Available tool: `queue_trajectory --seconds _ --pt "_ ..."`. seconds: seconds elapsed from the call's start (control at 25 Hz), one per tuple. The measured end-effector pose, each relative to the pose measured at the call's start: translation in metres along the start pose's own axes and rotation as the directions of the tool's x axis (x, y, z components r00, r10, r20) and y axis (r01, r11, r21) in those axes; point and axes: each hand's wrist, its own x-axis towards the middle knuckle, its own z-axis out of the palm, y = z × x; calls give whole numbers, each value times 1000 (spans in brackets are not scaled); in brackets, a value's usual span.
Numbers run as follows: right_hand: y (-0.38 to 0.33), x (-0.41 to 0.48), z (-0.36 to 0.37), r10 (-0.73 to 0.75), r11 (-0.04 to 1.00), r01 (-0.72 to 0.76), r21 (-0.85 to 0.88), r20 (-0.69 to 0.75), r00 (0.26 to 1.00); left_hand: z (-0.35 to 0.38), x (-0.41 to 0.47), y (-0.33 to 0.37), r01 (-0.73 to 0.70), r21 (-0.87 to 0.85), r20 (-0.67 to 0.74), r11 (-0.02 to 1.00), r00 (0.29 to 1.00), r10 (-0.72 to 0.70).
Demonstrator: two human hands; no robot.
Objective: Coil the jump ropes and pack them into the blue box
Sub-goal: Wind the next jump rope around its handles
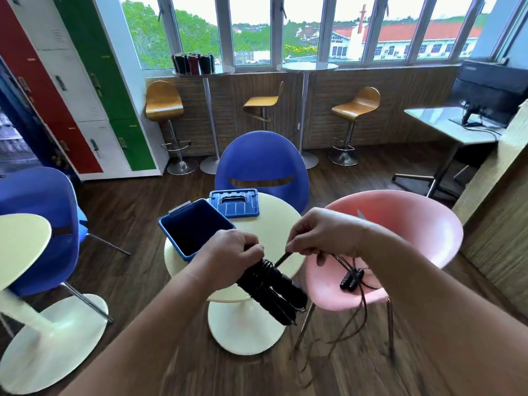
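Left hand: the left hand [234,250] is above the 6 o'clock edge of the counter [274,232], its fingers curled tight round the top of a first jump rope [274,292], whose black handles point down toward 5 o'clock.
Right hand: the right hand [323,232], at 3 o'clock of the left, has its fingers closed in a pinch on the cord [283,258]. The cord runs taut from the pinch down to the turns wound about the handles.
Step in hand: judged to be the last turns of winding, or the tucking of the free end. Several wraps already lie round the handles.
Second jump rope: a second jump rope [351,278] lies on the seat of the pink chair [414,224], at 3 o'clock of the counter. Its handles are together, but its cord hangs uncoiled over the seat edge toward the floor, blurred.
Blue box: the blue box [174,241] stands open at 10 o'clock on the counter. Its inside is dark; no rope can be made out in it.
Lid: the lid [234,202] lies flat at 12 o'clock on the counter, just beside the box.
Progress: early to middle. One rope is nearly coiled and none appears packed. Left to do: finish this coil, place it in the box, and coil and pack the chair rope.
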Motion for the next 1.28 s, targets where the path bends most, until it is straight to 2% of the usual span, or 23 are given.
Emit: queue_trajectory --seconds 0.12,0.2,0.32,0.44,0.56,0.64,0.8,0.88,0.92,1.0,1.08,1.16,1.28 --pt "-7 -1 28 6 975 24 220 -136 991 2 1 -6 30 125 -257 992 966 3" --pt "-6 -3 48 24 897 78 435 -225 974 6 3 -10 68 62 -390 996 920 -39" --pt "-1 -10 87 61 716 205 667 -353 934 8 10 -9 108 -110 -524 988 839 -150" --pt "11 -21 124 118 636 227 737 -384 916 9 14 -3 115 -278 -570 954 780 -260" --pt "22 -25 129 136 622 232 748 -395 908 8 16 1 99 -436 -521 894 783 -340" --pt "27 -22 126 72 640 216 737 -338 938 9 18 5 84 -490 -491 868 796 -354" --pt "48 -7 105 -52 807 199 556 -270 962 8 15 10 101 -665 -343 740 839 -423" --pt "57 0 79 -108 892 185 413 -201 974 -1 12 9 130 -706 -224 696 892 -394" --pt "58 4 65 -118 924 166 346 -155 981 -6 10 9 140 -686 -176 714 920 -350" --pt "52 9 40 -111 987 117 111 -58 992 -16 4 12 134 -590 -107 797 965 -241" --pt "29 9 20 -91 984 91 -154 4 996 -26 -3 14 110 -449 -49 887 988 -148" --pt "5 6 7 -74 956 76 -282 16 997 -33 -6 12 81 -258 -16 963 996 -88" --pt "-15 7 9 -74 922 62 -383 -18 997 -39 -7 9 62 -7 -31 998 998 -62"
